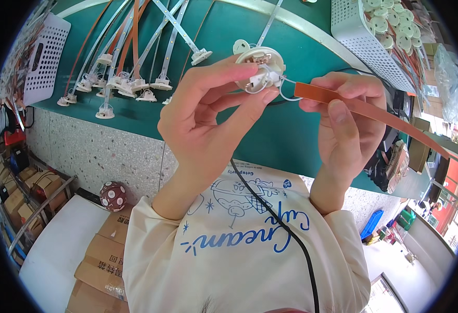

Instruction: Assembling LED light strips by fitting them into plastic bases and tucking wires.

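In my left hand (203, 112) is a round white plastic end cap (276, 61), its open side facing up, gripped at the rim between fingers and thumb. Small electronic parts and a white connector show inside it. My right hand (350, 122) pinches a long orange-brown flexible strip (390, 119) near its end, thumb on top. Thin white wires (288, 80) run from the cap to that strip end. Both hands are raised over the green table (276, 133). Just behind the held cap lies another round white piece (241, 47).
Several light strips with white end caps (122, 83) lie at the table's far left, by a white perforated basket (46, 65). Another perforated basket (356, 39) at the far right holds many capped strips. A black cable (291, 229) hangs across my front. Cardboard boxes (101, 255) stand lower left.
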The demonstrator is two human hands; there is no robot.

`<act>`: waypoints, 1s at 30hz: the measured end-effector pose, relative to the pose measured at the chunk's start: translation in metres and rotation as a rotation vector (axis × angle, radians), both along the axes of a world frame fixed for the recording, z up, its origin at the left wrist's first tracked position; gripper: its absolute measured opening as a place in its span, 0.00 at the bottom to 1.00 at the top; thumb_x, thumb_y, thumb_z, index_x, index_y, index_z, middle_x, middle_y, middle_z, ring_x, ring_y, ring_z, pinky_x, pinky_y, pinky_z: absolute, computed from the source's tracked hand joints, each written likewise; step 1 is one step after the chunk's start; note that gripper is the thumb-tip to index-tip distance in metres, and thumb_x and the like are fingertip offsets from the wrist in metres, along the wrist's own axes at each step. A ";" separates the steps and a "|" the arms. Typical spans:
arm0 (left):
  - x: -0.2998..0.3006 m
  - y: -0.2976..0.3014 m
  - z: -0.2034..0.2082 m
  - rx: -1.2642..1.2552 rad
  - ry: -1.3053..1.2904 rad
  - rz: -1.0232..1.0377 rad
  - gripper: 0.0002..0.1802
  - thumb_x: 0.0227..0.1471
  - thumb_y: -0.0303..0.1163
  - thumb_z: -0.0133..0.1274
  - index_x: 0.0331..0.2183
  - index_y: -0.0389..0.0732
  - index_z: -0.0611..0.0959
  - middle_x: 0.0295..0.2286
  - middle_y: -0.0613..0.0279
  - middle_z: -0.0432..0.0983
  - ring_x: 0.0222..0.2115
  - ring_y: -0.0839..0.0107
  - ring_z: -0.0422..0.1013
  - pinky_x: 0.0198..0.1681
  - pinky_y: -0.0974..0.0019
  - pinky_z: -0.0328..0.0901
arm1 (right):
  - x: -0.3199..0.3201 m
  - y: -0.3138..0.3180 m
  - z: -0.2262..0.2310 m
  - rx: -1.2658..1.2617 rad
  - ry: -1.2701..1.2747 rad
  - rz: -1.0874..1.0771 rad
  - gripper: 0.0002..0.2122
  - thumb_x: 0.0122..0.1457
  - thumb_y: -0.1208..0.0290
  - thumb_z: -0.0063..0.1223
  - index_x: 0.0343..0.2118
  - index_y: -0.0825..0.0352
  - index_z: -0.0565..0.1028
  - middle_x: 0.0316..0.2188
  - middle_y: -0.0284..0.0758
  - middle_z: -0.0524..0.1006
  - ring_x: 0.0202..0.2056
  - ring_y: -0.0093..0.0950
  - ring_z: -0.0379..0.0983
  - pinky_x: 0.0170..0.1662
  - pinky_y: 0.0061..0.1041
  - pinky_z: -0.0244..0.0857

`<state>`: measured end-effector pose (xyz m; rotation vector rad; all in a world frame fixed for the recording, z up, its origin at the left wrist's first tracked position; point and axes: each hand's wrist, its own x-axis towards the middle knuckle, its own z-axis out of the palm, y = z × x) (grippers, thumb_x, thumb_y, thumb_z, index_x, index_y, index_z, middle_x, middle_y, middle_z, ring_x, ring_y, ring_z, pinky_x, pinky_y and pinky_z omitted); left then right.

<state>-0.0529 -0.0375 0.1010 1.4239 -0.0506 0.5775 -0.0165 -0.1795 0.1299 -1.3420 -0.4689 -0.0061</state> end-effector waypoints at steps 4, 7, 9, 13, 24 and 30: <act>0.000 -0.003 0.000 -0.021 -0.038 0.015 0.15 0.39 0.15 0.50 0.35 0.30 0.71 0.33 0.50 0.70 0.31 0.69 0.70 0.34 0.73 0.67 | -0.004 0.004 0.002 -0.027 -0.061 -0.022 0.08 0.48 0.79 0.44 0.33 0.72 0.61 0.29 0.47 0.68 0.26 0.30 0.71 0.29 0.20 0.67; 0.001 -0.007 0.000 -0.051 -0.089 0.031 0.14 0.42 0.16 0.47 0.36 0.28 0.70 0.34 0.49 0.69 0.33 0.67 0.70 0.35 0.70 0.68 | -0.007 0.008 0.003 -0.028 -0.049 -0.074 0.08 0.48 0.79 0.45 0.32 0.71 0.62 0.29 0.47 0.69 0.25 0.29 0.71 0.28 0.19 0.67; 0.001 -0.009 -0.001 -0.062 -0.111 0.043 0.13 0.43 0.16 0.45 0.36 0.27 0.69 0.35 0.49 0.69 0.34 0.66 0.69 0.35 0.69 0.68 | -0.007 0.010 0.001 0.008 -0.032 -0.095 0.09 0.48 0.78 0.47 0.31 0.71 0.62 0.29 0.46 0.69 0.23 0.29 0.71 0.28 0.18 0.67; 0.000 -0.010 -0.004 -0.145 -0.161 -0.068 0.15 0.45 0.17 0.42 0.39 0.27 0.67 0.38 0.47 0.66 0.39 0.63 0.66 0.38 0.65 0.67 | -0.008 0.011 0.002 0.027 -0.021 -0.113 0.09 0.48 0.78 0.48 0.31 0.71 0.62 0.29 0.47 0.69 0.23 0.28 0.71 0.28 0.18 0.66; -0.002 -0.019 0.009 -0.364 0.017 -0.124 0.25 0.42 0.16 0.44 0.45 0.28 0.59 0.41 0.49 0.63 0.41 0.64 0.63 0.41 0.64 0.62 | -0.007 -0.008 0.012 -0.347 -0.469 -0.066 0.09 0.44 0.76 0.52 0.26 0.71 0.63 0.26 0.47 0.70 0.24 0.27 0.69 0.28 0.21 0.67; -0.005 -0.019 0.004 -0.310 -0.011 -0.182 0.25 0.41 0.16 0.46 0.45 0.28 0.62 0.41 0.50 0.64 0.42 0.67 0.63 0.44 0.68 0.60 | -0.004 -0.009 0.011 -0.232 -0.402 -0.086 0.09 0.44 0.77 0.51 0.26 0.72 0.63 0.27 0.48 0.70 0.27 0.29 0.69 0.28 0.23 0.67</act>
